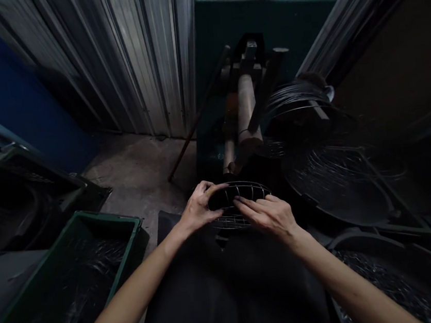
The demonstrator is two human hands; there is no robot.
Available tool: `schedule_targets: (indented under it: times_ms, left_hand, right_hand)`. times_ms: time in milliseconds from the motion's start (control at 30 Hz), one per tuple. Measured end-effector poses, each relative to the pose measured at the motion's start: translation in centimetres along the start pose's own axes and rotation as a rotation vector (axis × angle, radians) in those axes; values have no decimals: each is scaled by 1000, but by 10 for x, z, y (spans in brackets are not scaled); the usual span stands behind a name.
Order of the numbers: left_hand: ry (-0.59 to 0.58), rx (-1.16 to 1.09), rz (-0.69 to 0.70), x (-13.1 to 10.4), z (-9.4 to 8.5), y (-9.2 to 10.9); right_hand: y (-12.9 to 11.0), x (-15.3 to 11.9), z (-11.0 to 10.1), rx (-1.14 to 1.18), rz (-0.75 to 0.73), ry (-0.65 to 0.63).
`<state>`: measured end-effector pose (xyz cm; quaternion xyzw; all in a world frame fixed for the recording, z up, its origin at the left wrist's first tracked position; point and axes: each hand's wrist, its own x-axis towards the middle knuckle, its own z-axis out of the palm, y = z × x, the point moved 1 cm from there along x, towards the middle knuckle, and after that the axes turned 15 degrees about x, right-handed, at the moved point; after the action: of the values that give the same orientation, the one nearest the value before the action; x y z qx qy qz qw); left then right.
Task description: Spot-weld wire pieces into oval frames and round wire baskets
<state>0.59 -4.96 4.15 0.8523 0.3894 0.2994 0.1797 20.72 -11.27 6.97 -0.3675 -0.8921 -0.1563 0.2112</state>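
A round wire basket [241, 220] of thin metal rings and short cross wires is held in front of my lap. On its left side my left hand [202, 204] is closed round the rim, with thumb and fingers on either side of it. My right hand [265, 213] grips the right side, and its index finger reaches onto the inner wires. Part of the basket is hidden behind my fingers. Just beyond it stands a machine [246, 101] with a thick metal cylinder and bars, mounted on a dark green body.
To the left sits a green crate [131, 238] with wire pieces inside. A coil of wire [295, 95] hangs at the right, above a dark round pan [339, 189]. Below it is a tub of small metal pieces [384, 277]. A thin rod [183, 154] leans beside the machine.
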Motion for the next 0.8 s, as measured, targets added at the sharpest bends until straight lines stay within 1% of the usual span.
schedule_targets:
  times_ms: [67,133,333,467,600,700,800]
  left_hand:
    - [14,9,7,1,3,-4]
    - [24,18,6,3,6,-6]
    - [65,43,7,9,14,-6]
    - [89,78,-6,11,18,-8]
    - [103,86,14,16,22,-17]
    - [118,101,31,22,25,-25]
    - [127,118,52,28,25,-30]
  right_hand:
    - [0,0,2,9,30,-36]
    - [2,0,3,9,38,-42]
    - [6,-1,8,-78,30,35]
    - [6,2,11,-109,37,24]
    - [6,9,13,-141,71,9]
    - [10,12,17,-176,49,22]
    - [15,12,23,-187,26,35]
